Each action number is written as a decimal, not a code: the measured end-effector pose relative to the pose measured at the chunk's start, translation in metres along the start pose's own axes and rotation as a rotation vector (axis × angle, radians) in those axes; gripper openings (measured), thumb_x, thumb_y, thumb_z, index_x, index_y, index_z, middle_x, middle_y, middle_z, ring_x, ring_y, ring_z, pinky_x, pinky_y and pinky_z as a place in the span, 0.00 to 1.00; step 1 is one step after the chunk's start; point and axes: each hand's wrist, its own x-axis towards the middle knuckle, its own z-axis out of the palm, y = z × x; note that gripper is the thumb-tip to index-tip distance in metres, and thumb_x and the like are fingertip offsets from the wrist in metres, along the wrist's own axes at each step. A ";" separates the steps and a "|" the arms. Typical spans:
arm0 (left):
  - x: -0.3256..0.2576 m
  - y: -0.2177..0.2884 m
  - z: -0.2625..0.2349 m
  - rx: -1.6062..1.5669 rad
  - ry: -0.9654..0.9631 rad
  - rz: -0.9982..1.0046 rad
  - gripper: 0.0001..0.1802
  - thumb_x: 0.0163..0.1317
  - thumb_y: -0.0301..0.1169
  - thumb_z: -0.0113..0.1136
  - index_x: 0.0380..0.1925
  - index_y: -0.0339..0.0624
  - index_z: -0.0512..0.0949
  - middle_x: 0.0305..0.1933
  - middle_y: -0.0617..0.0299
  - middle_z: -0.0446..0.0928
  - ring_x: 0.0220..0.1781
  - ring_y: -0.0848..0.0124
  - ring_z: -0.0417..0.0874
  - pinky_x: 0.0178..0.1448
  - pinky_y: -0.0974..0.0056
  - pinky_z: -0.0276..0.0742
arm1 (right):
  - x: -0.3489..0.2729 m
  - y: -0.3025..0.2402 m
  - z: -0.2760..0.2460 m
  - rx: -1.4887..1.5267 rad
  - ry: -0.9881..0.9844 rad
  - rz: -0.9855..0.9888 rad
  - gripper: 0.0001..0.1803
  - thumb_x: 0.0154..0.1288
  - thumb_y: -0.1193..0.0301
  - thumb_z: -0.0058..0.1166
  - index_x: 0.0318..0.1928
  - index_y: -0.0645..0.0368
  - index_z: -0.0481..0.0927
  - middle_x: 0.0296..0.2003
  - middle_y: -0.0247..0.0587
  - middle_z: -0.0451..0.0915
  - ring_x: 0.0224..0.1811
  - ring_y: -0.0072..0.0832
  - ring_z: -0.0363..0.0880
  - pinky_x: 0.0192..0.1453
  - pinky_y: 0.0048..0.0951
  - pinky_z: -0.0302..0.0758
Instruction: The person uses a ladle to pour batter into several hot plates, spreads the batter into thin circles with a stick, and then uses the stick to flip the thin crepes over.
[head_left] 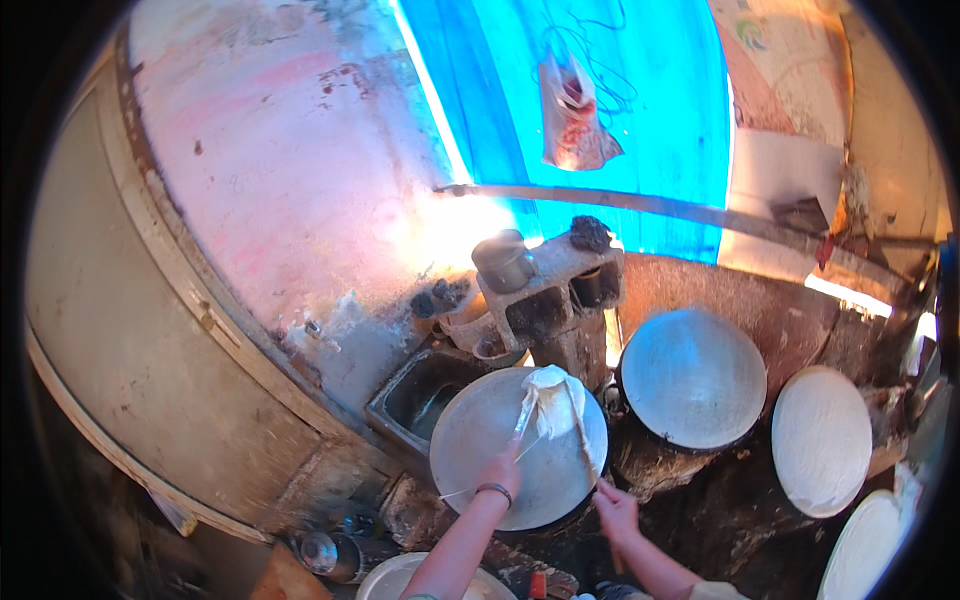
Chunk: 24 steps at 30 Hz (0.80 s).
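Grey metal, domed and round: that is the griddle (480,450) right under my hands, its near rim almost at my wrists. My left hand (500,472) is closed on the lower end of a thin stick (524,418), and my right hand (617,508) is closed on the lower end of a second stick (583,440). Between the two sticks a thin white sheet of dough (548,392) hangs bunched and folded, over the far part of the griddle.

I count two sticks, one dough sheet and two domed griddles: the second griddle (692,375) sits just to the right and a little farther off, with a narrow dark gap between the two rims. Two pale round discs (820,440) lie further right, one beyond the other toward the lower edge of view.

On the left, a rectangular metal basin (420,392) sits tight against the griddle's rim, and a stained wall (290,160) rises behind it. A grey concrete block (560,285) stands just past the far rim with one small metal pot (503,260) on top. The room I have is straight above the griddle and back toward me; the sides are crowded.
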 end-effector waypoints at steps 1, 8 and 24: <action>0.005 0.001 -0.001 -0.010 0.006 -0.027 0.32 0.57 0.27 0.43 0.63 0.66 0.55 0.43 0.43 0.75 0.46 0.49 0.76 0.50 0.50 0.71 | -0.001 -0.001 0.012 0.017 -0.038 0.107 0.20 0.58 0.71 0.50 0.53 0.53 0.75 0.19 0.26 0.70 0.12 0.15 0.61 0.15 0.19 0.60; 0.018 -0.044 0.004 -0.150 0.235 -0.079 0.31 0.54 0.25 0.45 0.60 0.57 0.61 0.43 0.44 0.75 0.46 0.49 0.76 0.49 0.51 0.71 | -0.001 -0.053 0.033 0.187 -0.055 0.373 0.19 0.60 0.70 0.46 0.53 0.49 0.74 0.12 0.23 0.59 0.08 0.17 0.55 0.11 0.19 0.55; -0.119 -0.111 0.006 -1.625 0.027 -0.320 0.16 0.57 0.20 0.47 0.42 0.52 0.62 0.15 0.69 0.58 0.13 0.79 0.62 0.15 0.74 0.60 | 0.074 -0.055 0.056 -0.016 -0.406 0.388 0.13 0.49 0.69 0.62 0.37 0.57 0.80 0.16 0.29 0.73 0.12 0.16 0.64 0.14 0.20 0.60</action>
